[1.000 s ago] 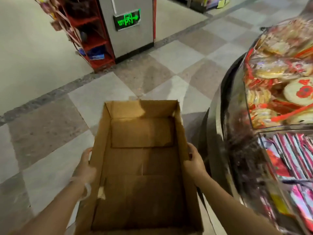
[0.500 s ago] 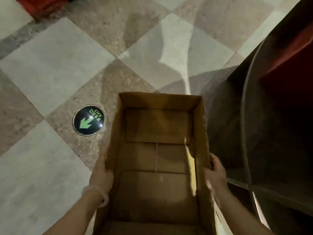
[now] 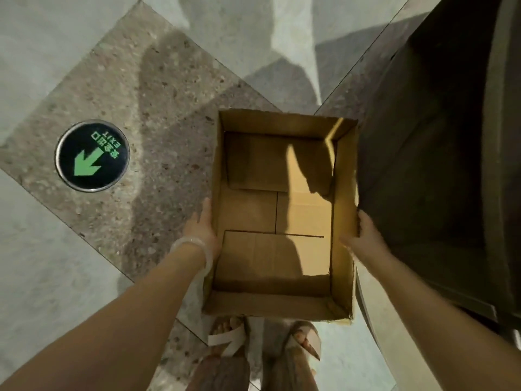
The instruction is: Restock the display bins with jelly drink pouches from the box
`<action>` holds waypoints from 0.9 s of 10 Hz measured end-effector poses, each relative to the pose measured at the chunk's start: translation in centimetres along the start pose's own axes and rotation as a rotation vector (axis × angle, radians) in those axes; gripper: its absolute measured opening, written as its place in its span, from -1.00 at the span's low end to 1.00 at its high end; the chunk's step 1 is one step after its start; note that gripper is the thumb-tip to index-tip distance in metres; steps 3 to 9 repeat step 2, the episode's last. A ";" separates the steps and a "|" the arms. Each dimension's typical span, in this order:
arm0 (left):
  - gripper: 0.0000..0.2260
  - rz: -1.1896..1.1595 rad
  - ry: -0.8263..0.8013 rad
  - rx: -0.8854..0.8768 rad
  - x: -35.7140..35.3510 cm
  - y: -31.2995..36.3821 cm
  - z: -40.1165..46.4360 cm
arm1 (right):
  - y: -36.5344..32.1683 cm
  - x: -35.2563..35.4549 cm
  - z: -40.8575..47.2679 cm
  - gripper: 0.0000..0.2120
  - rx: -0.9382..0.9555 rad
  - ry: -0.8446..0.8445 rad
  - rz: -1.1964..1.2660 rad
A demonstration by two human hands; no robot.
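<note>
A brown cardboard box with its top open is held low over the floor, just in front of my sandalled feet. Only bare cardboard flaps show inside; no jelly drink pouches are in it. My left hand presses flat against the box's left wall, a pale bracelet on its wrist. My right hand grips the right wall at its torn upper edge. The display bins are out of view.
The dark curved base of the display stand rises close on the right, almost touching the box. A round black floor marker with a green arrow lies to the left on the beige and grey tiled floor.
My view has tilted from the bins down to the floor, and my feet have come into sight. The box has gone lower and nearer the stand's base, still held by both hands.
</note>
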State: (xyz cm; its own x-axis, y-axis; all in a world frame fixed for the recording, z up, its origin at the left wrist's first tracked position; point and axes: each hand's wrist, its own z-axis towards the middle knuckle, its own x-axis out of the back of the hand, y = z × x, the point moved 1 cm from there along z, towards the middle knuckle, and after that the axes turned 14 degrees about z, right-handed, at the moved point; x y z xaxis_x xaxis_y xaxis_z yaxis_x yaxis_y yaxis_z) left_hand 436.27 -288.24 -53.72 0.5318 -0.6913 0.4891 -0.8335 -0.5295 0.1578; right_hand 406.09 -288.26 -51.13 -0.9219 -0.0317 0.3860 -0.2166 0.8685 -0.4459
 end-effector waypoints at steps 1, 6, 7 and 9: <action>-0.32 0.189 0.119 0.094 0.9 1.2 -5.1 | -2.1 0.0 -6.1 -0.45 0.015 0.141 0.112; -0.35 0.422 0.218 0.039 2.0 1.5 -11.1 | -4.0 -0.1 -15.5 -0.60 0.027 0.073 0.308; -0.35 0.422 0.218 0.039 2.0 1.5 -11.1 | -4.0 -0.1 -15.5 -0.60 0.027 0.073 0.308; -0.35 0.422 0.218 0.039 2.0 1.5 -11.1 | -4.0 -0.1 -15.5 -0.60 0.027 0.073 0.308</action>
